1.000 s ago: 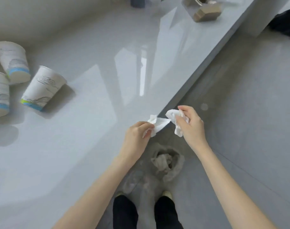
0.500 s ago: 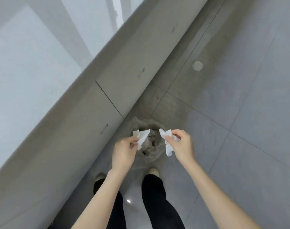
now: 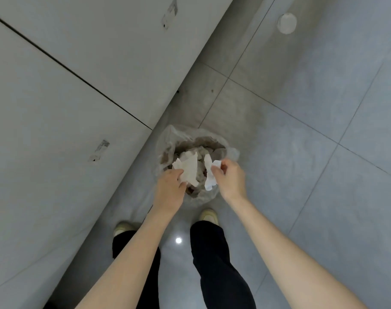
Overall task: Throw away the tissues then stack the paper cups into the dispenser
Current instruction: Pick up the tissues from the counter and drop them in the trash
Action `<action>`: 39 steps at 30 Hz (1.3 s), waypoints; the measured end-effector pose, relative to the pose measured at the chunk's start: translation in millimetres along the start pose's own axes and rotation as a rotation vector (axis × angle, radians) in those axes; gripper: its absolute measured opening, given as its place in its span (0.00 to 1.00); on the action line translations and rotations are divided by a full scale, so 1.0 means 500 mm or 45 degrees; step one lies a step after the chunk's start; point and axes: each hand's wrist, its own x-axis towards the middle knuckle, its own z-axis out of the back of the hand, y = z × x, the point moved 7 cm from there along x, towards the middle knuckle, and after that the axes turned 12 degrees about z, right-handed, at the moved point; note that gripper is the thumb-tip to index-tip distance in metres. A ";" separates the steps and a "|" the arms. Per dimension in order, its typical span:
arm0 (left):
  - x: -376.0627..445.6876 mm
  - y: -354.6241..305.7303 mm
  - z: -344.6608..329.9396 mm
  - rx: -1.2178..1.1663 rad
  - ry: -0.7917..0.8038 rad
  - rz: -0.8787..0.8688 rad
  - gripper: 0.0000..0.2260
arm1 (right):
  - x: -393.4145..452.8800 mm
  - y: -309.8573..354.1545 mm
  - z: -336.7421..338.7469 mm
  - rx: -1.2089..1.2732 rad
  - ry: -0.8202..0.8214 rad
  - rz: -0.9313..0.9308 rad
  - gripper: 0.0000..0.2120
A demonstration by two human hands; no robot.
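Observation:
I am looking straight down at a small waste bin (image 3: 167,141) lined with a clear plastic bag, standing on the floor against the counter's front. Crumpled paper lies inside it. My left hand (image 3: 170,192) pinches a flat white tissue (image 3: 190,169) over the bin's opening. My right hand (image 3: 229,180) pinches a second, twisted white tissue (image 3: 210,175) beside it, also above the bin. Both tissues hang from my fingertips. No paper cups and no dispenser are in view.
The grey cabinet front (image 3: 67,97) of the counter fills the left half, with a seam across it. Grey floor tiles (image 3: 323,152) spread to the right. My legs in dark trousers and light shoes (image 3: 209,216) stand just behind the bin. A round floor plate (image 3: 287,23) lies far right.
My view has dropped from the counter top with the cups to the floor. Both hands have gone down with the tissues and now hang right over the bin.

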 end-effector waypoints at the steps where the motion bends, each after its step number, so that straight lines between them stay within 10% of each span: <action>1: 0.013 0.007 -0.016 0.022 0.017 0.008 0.18 | 0.008 -0.018 -0.011 -0.005 0.004 -0.011 0.13; 4: 0.039 0.020 -0.058 0.089 0.080 -0.008 0.19 | 0.019 -0.045 -0.037 -0.006 0.076 -0.044 0.06; 10: 0.043 0.034 -0.090 0.097 0.138 -0.017 0.20 | -0.006 -0.058 -0.084 0.111 0.396 -0.168 0.23; 22: -0.056 0.033 0.052 0.001 0.113 0.032 0.21 | -0.039 0.068 -0.006 0.106 0.233 -0.129 0.20; 39: -0.630 -0.241 0.744 -0.893 -0.557 -0.627 0.15 | -0.338 0.980 0.277 0.467 -0.136 0.861 0.07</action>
